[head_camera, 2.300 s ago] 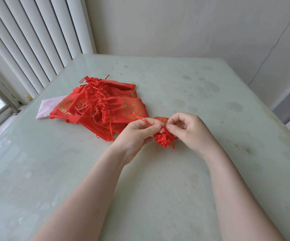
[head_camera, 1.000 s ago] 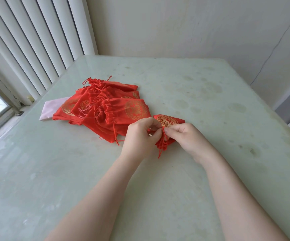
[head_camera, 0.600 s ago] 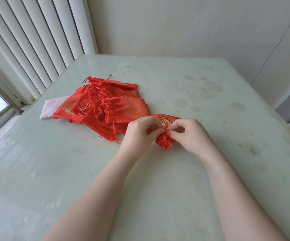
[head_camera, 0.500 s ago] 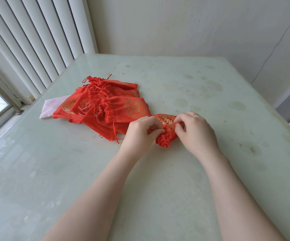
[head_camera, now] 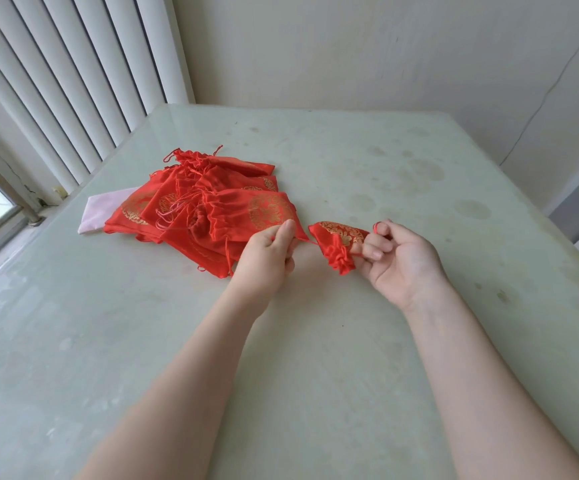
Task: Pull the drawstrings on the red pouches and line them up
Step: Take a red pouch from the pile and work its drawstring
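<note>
Red drawstring [head_camera: 310,241] between pinching hands [head_camera: 270,258]

pouch [head_camera: 337,244]: red, gold floral print
pile [head_camera: 212,209]: red, gold medallions
cloth [head_camera: 102,211]: pale pink
bench [head_camera: 350,341]: pale green, blotched

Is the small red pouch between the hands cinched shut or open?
Shut: the small red gold-printed pouch has its mouth bunched tight, cords pulled sideways by left hand and right hand.

The pink cloth [head_camera: 102,211] lies mostly hidden under the pouch pile [head_camera: 208,209]. Lower pouches show only edges. The right hand [head_camera: 399,258] covers its drawstring end.
</note>
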A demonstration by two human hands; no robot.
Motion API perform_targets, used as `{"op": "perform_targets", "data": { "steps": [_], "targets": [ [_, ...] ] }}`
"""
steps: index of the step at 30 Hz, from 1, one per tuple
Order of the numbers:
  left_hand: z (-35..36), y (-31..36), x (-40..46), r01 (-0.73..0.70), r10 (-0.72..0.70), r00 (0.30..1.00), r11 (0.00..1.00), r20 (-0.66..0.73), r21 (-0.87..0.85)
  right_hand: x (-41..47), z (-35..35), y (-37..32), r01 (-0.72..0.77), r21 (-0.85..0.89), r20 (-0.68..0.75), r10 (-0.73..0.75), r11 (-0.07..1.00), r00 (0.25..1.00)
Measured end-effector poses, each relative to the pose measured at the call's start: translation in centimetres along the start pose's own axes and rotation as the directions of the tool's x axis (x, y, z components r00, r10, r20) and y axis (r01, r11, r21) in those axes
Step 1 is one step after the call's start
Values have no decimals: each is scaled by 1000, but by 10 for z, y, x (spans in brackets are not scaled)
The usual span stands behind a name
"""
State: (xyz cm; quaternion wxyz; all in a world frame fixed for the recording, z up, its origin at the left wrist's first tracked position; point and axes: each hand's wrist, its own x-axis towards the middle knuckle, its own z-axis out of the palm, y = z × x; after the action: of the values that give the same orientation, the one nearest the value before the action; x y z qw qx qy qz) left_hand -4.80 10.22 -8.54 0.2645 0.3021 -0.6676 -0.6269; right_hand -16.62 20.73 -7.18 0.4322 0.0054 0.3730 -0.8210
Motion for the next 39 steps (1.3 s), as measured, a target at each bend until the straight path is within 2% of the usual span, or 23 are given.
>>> {"op": "perform_targets", "data": {
  "steps": [2, 5, 8, 10, 13, 16, 19, 22, 25, 28, 30, 32, 34, 35, 37, 39],
  "targets": [
    [4, 1, -3, 40, -38, 999, 998, 31, -50, 2, -2, 1, 51, -200, -26, -57, 978, 998],
    [6, -1, -3, 108, -106, 994, 992, 33, -67, 0, -2, 4, 160, -477, 59, -150, 864, 987],
    [4, -2, -1, 154, -139, 985, 972, 98, -175, -2, -4, 13, 240, -760, 197, -138, 605, 971],
    [5, -2, -2, 165, -125, 976, 959, 179, -230, -2, -5, 18, 267, -826, 260, -85, 496, 962],
    [7, -1, -4, 135, -85, 973, 962, 213, -236, -4, -5, 19, 273, -822, 306, -17, 500, 952],
    [9, 0, -5, 67, -36, 985, 980, 166, -185, -4, -4, 20, 256, -829, 265, -55, 498, 963],
    [10, 0, -9, 28, -13, 990, 995, 140, -99, -1, -3, 22, 241, -736, 211, -124, 633, 970],
    [14, -3, -11, 21, -17, 981, 1000, 195, -17, 0, -1, 23, 278, -592, 218, -182, 757, 959],
    [15, -7, -11, -19, -1, 977, 996, 214, 88, 1, -1, 23, 314, -516, 258, -205, 797, 944],
    [14, -8, -10, -23, -6, 980, 990, 199, 141, 2, -1, 22, 281, -473, 248, -180, 835, 952],
    [15, -7, -9, 32, -45, 980, 997, 194, 70, 5, -1, 22, 255, -471, 219, -169, 845, 961],
    [17, -5, -8, 144, -113, 972, 980, 205, -141, 6, -1, 23, 235, -488, 184, -164, 840, 969],
    [19, -2, -10, 275, -176, 946, 880, 272, -387, 6, -3, 23, 209, -503, 133, -164, 838, 978],
    [20, -2, -10, 314, -182, 933, 833, 311, -456, 6, -3, 23, 197, -508, 105, -167, 838, 980],
    [22, -1, -12, 340, -183, 918, 820, 351, -460, 5, -4, 21, 195, -504, 55, -195, 841, 979],
    [25, -2, -11, 325, -211, 926, 865, 312, -382, 3, -3, 17, 223, -465, 16, -243, 857, 970]
  ]
}}
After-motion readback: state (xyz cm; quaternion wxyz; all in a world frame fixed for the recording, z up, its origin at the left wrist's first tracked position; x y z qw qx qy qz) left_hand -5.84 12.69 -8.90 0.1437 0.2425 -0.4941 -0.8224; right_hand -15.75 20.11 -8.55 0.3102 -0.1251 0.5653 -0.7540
